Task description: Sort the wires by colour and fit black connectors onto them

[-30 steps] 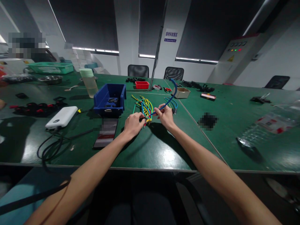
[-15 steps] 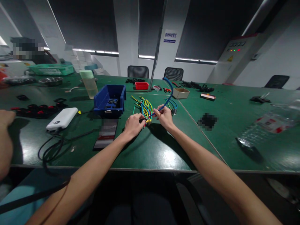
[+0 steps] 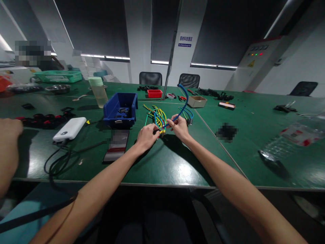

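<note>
My right hand (image 3: 179, 128) pinches a thick blue cable (image 3: 187, 101) near its lower end; the cable's free length curves up and away, above the table. Close by on the left, my left hand (image 3: 146, 138) has its fingers closed beside the terminal ends of a bundle of yellow-green wires (image 3: 160, 116). Something small and dark shows at those fingertips, too hidden to name. The bundle lies on the green table between and just beyond both hands. A smaller group of blue wires (image 3: 188, 112) lies behind my right hand.
Left of my hands stand a blue bin (image 3: 119, 117) with small dark parts, a phone (image 3: 117, 146) and a white power bank (image 3: 69, 129) with a black cable. Another person's arm (image 3: 8, 152) reaches in at far left. A clear plastic bottle (image 3: 291, 139) lies at right.
The whole view has shifted slightly, so everything sits a little further right. Both hands keep nearly the same pose at the wires, and the blue cable is still in my right hand.
</note>
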{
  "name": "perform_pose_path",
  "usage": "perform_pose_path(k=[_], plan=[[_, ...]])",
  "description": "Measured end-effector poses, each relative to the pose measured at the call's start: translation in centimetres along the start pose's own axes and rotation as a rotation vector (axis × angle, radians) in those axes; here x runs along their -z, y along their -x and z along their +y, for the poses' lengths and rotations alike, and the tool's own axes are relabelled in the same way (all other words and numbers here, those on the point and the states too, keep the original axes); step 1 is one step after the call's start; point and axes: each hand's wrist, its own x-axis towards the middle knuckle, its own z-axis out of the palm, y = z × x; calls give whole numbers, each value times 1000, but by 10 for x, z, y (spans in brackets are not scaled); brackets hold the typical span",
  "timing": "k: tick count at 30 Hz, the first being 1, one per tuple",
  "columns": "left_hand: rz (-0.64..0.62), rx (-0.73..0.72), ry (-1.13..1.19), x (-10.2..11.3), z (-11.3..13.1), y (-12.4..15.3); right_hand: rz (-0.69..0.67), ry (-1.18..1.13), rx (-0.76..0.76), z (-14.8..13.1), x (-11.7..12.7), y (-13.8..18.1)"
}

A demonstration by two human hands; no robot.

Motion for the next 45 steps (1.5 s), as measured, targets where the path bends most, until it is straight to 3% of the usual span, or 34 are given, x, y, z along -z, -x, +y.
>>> perform_pose_path(k=[45], plan=[[-53, -5, 10, -6, 0, 0, -115, 13, -26, 9, -6, 5]])
